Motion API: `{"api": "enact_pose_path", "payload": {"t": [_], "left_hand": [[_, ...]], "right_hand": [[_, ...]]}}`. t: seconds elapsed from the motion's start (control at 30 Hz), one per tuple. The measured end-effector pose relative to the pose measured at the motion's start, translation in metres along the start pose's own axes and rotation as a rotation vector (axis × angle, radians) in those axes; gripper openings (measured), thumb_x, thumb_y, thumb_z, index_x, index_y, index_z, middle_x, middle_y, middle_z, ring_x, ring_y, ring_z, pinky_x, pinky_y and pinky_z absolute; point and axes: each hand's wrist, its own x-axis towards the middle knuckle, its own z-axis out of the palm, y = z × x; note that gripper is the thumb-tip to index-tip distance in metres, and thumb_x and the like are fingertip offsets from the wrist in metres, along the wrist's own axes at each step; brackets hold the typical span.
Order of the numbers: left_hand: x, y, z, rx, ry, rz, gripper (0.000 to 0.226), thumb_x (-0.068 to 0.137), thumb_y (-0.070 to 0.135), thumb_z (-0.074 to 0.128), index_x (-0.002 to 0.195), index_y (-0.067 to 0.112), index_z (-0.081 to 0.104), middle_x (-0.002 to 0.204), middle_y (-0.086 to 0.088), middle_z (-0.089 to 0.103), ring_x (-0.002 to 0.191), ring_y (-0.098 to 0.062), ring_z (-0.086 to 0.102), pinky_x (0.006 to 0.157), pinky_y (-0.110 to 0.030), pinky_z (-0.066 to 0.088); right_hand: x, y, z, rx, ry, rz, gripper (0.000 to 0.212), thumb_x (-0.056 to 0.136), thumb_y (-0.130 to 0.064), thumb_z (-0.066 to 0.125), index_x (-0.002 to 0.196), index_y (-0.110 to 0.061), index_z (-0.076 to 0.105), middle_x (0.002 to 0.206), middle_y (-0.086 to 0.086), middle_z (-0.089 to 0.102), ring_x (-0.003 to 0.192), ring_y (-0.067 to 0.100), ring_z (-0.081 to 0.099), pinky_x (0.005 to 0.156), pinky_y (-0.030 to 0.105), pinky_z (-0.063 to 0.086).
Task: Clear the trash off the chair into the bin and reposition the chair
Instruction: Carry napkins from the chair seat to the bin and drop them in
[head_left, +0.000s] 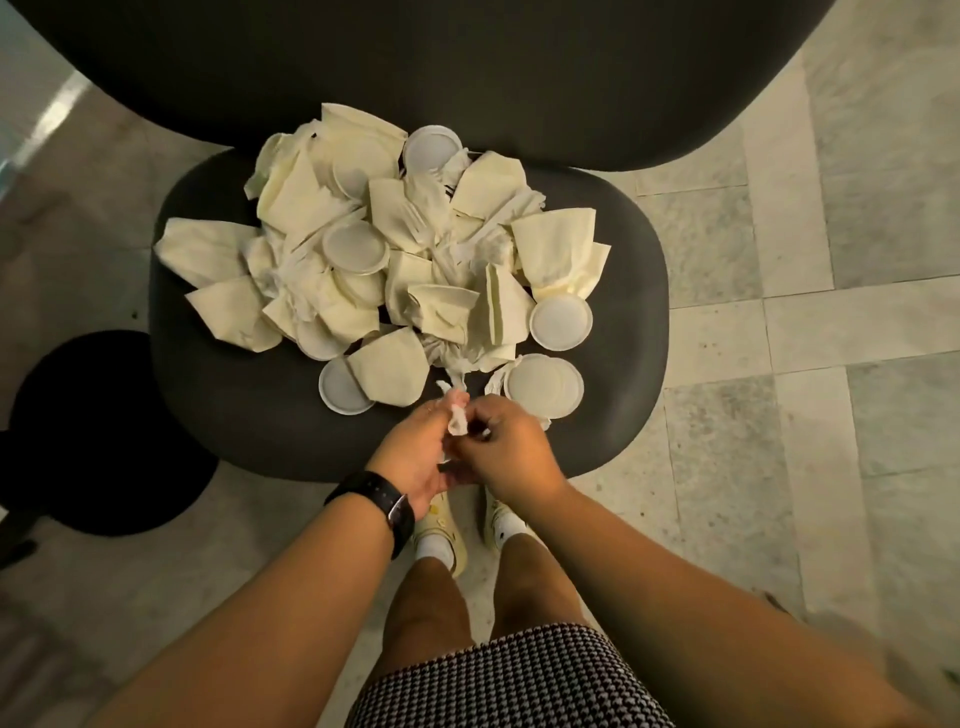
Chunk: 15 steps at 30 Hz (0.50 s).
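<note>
Fingers (457, 405) half hide a crumpled tissue (458, 422).

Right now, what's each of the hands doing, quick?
Left hand: closed, pinching a crumpled tissue.
Right hand: closed, fingers pinching the same tissue from the other side.

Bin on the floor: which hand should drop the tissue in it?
Probably the left hand. The black bin sits on the person's left, beside the chair seat, and both hands already pinch the crumpled tissue; the right hand would have to cross over.
</note>
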Motion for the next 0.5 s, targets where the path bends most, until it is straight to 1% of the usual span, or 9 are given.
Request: {"api": "enact_pose_path", "payload": {"t": [0.03,0.07,0.13,0.2,0.27,0.33,0.4,0.47,0.5], "left_hand": [[0.003,-0.001,-0.003,0.044,0.061,0.011,0.034,0.099,0.036,0.044,0.122,0.015,0.060,0.107,-0.009,0.068,0.091,-0.020,0.065,0.064,-0.032,0.054],[0.006,-0.001,-0.008,0.079,0.124,0.014,0.030,0.100,0.031,0.044,0.118,0.015,0.062,0.102,-0.008,0.068,0.084,-0.017,0.063,0.060,-0.028,0.050],[0.009,-0.002,-0.021,0.115,0.209,0.025,0.023,0.100,0.024,0.045,0.105,0.016,0.066,0.100,-0.007,0.066,0.081,-0.017,0.061,0.061,-0.026,0.047],[0.011,-0.004,-0.035,0.093,0.243,0.044,0.019,0.098,0.021,0.048,0.093,0.018,0.066,0.101,-0.008,0.066,0.085,-0.018,0.062,0.066,-0.028,0.048],[0.010,-0.006,-0.045,0.026,0.249,0.050,0.018,0.098,0.020,0.048,0.093,0.018,0.065,0.097,-0.007,0.066,0.086,-0.018,0.063,0.066,-0.029,0.048],[0.009,-0.008,-0.053,-0.025,0.239,0.040,0.018,0.099,0.023,0.047,0.095,0.019,0.065,0.097,-0.005,0.065,0.086,-0.018,0.062,0.068,-0.030,0.049],[0.009,-0.009,-0.058,-0.065,0.229,0.025,0.018,0.099,0.026,0.047,0.096,0.021,0.064,0.102,-0.005,0.065,0.091,-0.018,0.061,0.072,-0.032,0.051],[0.010,-0.009,-0.060,-0.101,0.210,0.007,0.018,0.099,0.028,0.047,0.099,0.022,0.064,0.105,-0.005,0.064,0.097,-0.020,0.061,0.074,-0.034,0.052],[0.010,-0.009,-0.061,-0.119,0.205,0.004,0.018,0.099,0.028,0.046,0.101,0.022,0.063,0.106,-0.005,0.064,0.098,-0.021,0.061,0.074,-0.035,0.052]], "right_hand": [[0.001,0.006,0.004,-0.030,-0.004,-0.049,0.006,0.081,-0.008,0.069,0.086,-0.007,0.071,0.086,0.008,0.064,0.080,0.021,0.061,0.075,0.041,0.052],[0.003,0.013,0.005,-0.045,-0.014,-0.055,0.011,0.083,-0.011,0.068,0.093,-0.009,0.073,0.092,0.005,0.063,0.084,0.016,0.059,0.078,0.037,0.052],[0.010,0.027,0.001,-0.129,-0.032,-0.024,0.023,0.088,-0.017,0.065,0.111,-0.018,0.070,0.108,-0.002,0.058,0.094,0.010,0.057,0.085,0.030,0.052],[0.021,0.044,-0.001,-0.384,-0.040,-0.016,0.039,0.090,-0.021,0.062,0.129,-0.026,0.059,0.125,-0.002,0.049,0.107,0.015,0.056,0.091,0.032,0.052],[0.032,0.060,-0.004,-0.698,-0.081,-0.036,0.053,0.091,-0.021,0.060,0.141,-0.030,0.044,0.136,0.004,0.040,0.117,0.024,0.050,0.093,0.037,0.051],[0.041,0.067,-0.009,-0.922,-0.153,-0.121,0.055,0.092,-0.018,0.057,0.144,-0.027,0.040,0.138,0.010,0.037,0.118,0.030,0.047,0.094,0.038,0.049],[0.047,0.070,-0.014,-1.051,-0.237,-0.204,0.046,0.094,-0.017,0.054,0.140,-0.021,0.047,0.136,0.011,0.041,0.120,0.031,0.047,0.096,0.038,0.049],[0.052,0.069,-0.016,-1.057,-0.256,-0.179,0.039,0.095,-0.015,0.053,0.134,-0.017,0.054,0.133,0.009,0.049,0.122,0.030,0.048,0.098,0.038,0.048],[0.054,0.067,-0.016,-0.980,-0.226,-0.122,0.035,0.094,-0.013,0.054,0.129,-0.016,0.058,0.130,0.008,0.052,0.121,0.029,0.050,0.098,0.038,0.048]]}}
